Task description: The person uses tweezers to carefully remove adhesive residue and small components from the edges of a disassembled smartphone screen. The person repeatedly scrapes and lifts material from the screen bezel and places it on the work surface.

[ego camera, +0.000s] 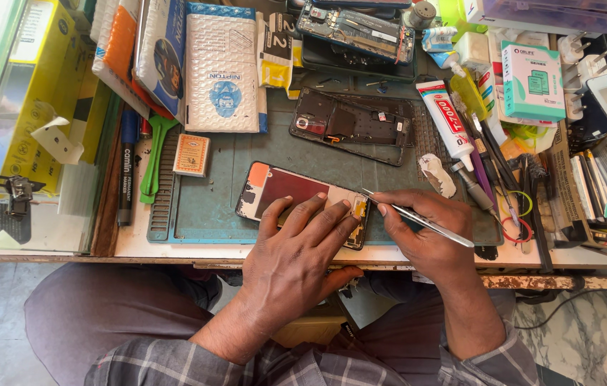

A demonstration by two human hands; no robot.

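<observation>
1. Head view: an opened phone (296, 200) lies face down on a green work mat (210, 207) at the near edge of the cluttered surface (131, 243).
2. The left hand (296, 257) presses flat on the phone, fingers spread.
3. The right hand (428, 232) pinches metal tweezers (418, 218), their tip touching the phone's right end.
4. Just beyond lies a bare phone frame (353, 123); a glue tube (445, 118) rests to its right, a small orange box (192, 154) to the left.

sleeves – grey plaid, cuffs pushed up | trousers – plain grey | hands bare
</observation>
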